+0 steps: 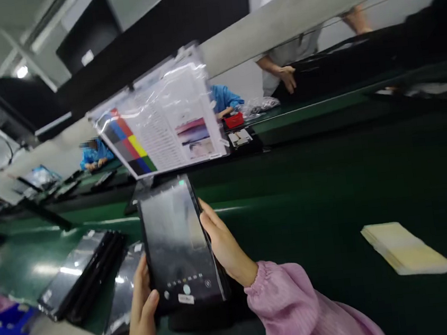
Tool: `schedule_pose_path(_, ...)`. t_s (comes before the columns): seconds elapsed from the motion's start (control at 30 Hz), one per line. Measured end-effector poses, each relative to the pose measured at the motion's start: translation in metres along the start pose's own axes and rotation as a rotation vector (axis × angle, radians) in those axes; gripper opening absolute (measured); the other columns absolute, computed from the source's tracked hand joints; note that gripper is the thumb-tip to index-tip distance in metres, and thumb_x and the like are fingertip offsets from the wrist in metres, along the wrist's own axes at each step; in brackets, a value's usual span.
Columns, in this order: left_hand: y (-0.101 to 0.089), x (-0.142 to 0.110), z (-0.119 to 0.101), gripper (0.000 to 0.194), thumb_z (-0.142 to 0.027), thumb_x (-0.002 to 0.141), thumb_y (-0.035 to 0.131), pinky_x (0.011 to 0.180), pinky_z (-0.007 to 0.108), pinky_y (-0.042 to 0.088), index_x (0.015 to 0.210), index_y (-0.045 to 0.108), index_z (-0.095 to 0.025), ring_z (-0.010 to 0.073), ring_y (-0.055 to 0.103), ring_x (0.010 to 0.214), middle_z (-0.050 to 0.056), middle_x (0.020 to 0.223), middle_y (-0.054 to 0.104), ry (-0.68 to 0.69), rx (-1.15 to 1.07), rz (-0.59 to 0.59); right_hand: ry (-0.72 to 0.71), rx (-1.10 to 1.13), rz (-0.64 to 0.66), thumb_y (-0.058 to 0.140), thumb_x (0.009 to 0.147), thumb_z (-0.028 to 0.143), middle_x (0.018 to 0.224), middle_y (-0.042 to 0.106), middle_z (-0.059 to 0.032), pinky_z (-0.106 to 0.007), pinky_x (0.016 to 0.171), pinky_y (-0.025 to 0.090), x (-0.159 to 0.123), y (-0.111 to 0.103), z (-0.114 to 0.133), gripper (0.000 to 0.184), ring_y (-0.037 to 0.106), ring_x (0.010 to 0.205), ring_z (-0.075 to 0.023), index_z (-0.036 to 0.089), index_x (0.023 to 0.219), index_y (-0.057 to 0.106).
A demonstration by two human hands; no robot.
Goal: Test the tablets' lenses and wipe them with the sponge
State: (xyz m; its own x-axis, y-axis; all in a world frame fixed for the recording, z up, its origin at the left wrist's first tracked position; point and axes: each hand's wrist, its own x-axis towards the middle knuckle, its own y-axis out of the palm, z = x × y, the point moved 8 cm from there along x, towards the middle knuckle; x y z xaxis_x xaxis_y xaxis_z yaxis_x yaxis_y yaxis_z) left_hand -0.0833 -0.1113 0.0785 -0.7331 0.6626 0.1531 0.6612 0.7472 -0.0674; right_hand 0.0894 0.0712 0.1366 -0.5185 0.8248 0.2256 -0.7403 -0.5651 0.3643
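I hold a black tablet (178, 244) upright in both hands, its screen lit with a camera view and buttons along its lower edge. My left hand (141, 309) grips its lower left corner, thumb on the front. My right hand (224, 244), in a pink sleeve, wraps the right edge. Just beyond the tablet hangs a colour test chart (160, 121) in a clear plastic sleeve, tilted towards me.
A stack of dark tablets (81, 276) lies on the green belt (330, 193) at the left, one more under my left hand. A pile of yellowish sheets (405, 248) lies right. Workers in blue (96, 154) and a standing person (294, 48) are across the belt.
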Motion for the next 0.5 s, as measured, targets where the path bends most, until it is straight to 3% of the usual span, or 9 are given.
schedule_pose_path(0.07, -0.015, 0.011, 0.056, 0.092, -0.078, 0.064, 0.069, 0.106, 0.054, 0.053, 0.134, 0.064, -0.018, 0.0424, 0.059, 0.131, 0.017, 0.131, 0.068, -0.308, 0.025, -0.054, 0.155, -0.030, -0.057, 0.043, 0.101, 0.052, 0.141, 0.063, -0.0082, -0.042, 0.114, 0.043, 0.005, -0.017, -0.044, 0.058, 0.056, 0.134, -0.0246, 0.023, 0.149, 0.054)
schedule_pose_path(0.1, -0.017, 0.015, 0.076, 0.090, -0.080, 0.066, 0.067, 0.096, 0.052, 0.058, 0.132, 0.065, -0.019, 0.0416, 0.064, 0.122, 0.017, 0.124, 0.072, -0.413, 0.100, 0.009, 0.192, -0.045, -0.089, 0.041, 0.100, 0.050, 0.136, 0.065, -0.0111, -0.044, 0.111, 0.045, 0.006, -0.025, -0.062, 0.058, 0.060, 0.128, -0.0265, 0.020, 0.147, 0.056)
schedule_pose_path(0.2, -0.027, 0.023, 0.094, 0.093, -0.086, 0.069, 0.062, 0.068, 0.040, 0.059, 0.132, 0.063, -0.018, 0.0326, 0.073, 0.091, 0.017, 0.115, 0.075, -0.382, 0.296, 0.067, 0.276, -0.139, -0.141, 0.035, 0.100, 0.040, 0.125, 0.069, -0.0150, -0.045, 0.106, 0.047, 0.005, -0.044, -0.099, 0.055, 0.065, 0.115, -0.0274, 0.014, 0.144, 0.055)
schedule_pose_path(0.27, -0.031, 0.026, 0.090, 0.096, -0.090, 0.069, 0.060, 0.067, 0.038, 0.058, 0.130, 0.063, -0.017, 0.0297, 0.072, 0.086, 0.017, 0.117, 0.075, -0.308, 0.361, 0.050, 0.332, -0.250, -0.108, 0.034, 0.099, 0.031, 0.117, 0.070, -0.0138, -0.042, 0.102, 0.048, 0.003, -0.050, -0.108, 0.051, 0.066, 0.109, -0.0257, 0.014, 0.143, 0.054)
schedule_pose_path(0.37, -0.033, 0.029, 0.087, 0.093, -0.091, 0.069, 0.057, 0.086, 0.041, 0.059, 0.124, 0.062, -0.017, 0.0342, 0.070, 0.109, 0.018, 0.124, 0.071, -0.255, 0.435, -0.016, 0.360, -0.467, 0.012, 0.046, 0.093, 0.024, 0.114, 0.067, -0.0162, -0.044, 0.102, 0.047, 0.006, -0.055, -0.096, 0.041, 0.066, 0.107, -0.0287, 0.011, 0.127, 0.064)
schedule_pose_path(0.43, -0.030, 0.031, 0.092, 0.089, -0.087, 0.076, 0.051, 0.101, 0.044, 0.055, 0.130, 0.057, -0.016, 0.0366, 0.060, 0.130, 0.020, 0.135, 0.064, -0.247, 0.494, -0.027, 0.312, -0.614, 0.080, 0.054, 0.088, 0.021, 0.128, 0.059, -0.0215, -0.045, 0.108, 0.042, 0.012, -0.059, -0.072, 0.037, 0.063, 0.115, -0.0322, 0.008, 0.120, 0.067)
schedule_pose_path(0.5, -0.024, 0.031, 0.101, 0.082, -0.079, 0.085, 0.042, 0.109, 0.048, 0.050, 0.138, 0.049, -0.016, 0.0359, 0.050, 0.142, 0.020, 0.143, 0.058, -0.264, 0.555, 0.000, 0.237, -0.732, 0.133, 0.055, 0.087, 0.020, 0.140, 0.050, -0.0235, -0.043, 0.112, 0.037, 0.018, -0.062, -0.042, 0.042, 0.058, 0.124, -0.0337, 0.007, 0.126, 0.065)
